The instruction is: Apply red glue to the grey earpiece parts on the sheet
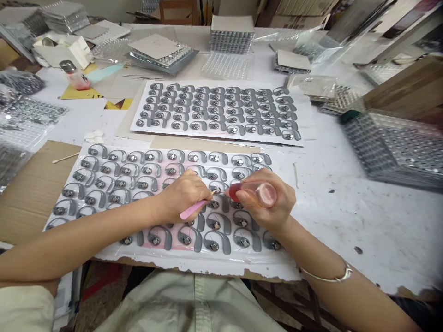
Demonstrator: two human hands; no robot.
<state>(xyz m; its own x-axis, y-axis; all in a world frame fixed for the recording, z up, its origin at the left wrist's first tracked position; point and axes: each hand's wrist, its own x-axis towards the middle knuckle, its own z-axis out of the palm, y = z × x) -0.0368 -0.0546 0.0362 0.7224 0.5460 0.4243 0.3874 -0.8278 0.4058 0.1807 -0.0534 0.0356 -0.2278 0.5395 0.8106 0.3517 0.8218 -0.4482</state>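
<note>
Rows of grey hook-shaped pieces with shiny round parts lie on a white sheet in front of me. My left hand is closed around a pink-handled tool, its pale tip pointing right at one of the pieces. In my right hand is a small clear bottle with reddish liquid, tilted so its nozzle points left at the same piece. The two tips are close together above the sheet. Parts of several pieces are hidden under my hands and left forearm.
Behind lies a second sheet of similar pieces. Stacked trays stand at the back, more trays on the right. A red-tinted jar and a white box are at the back left. A cotton swab rests on cardboard.
</note>
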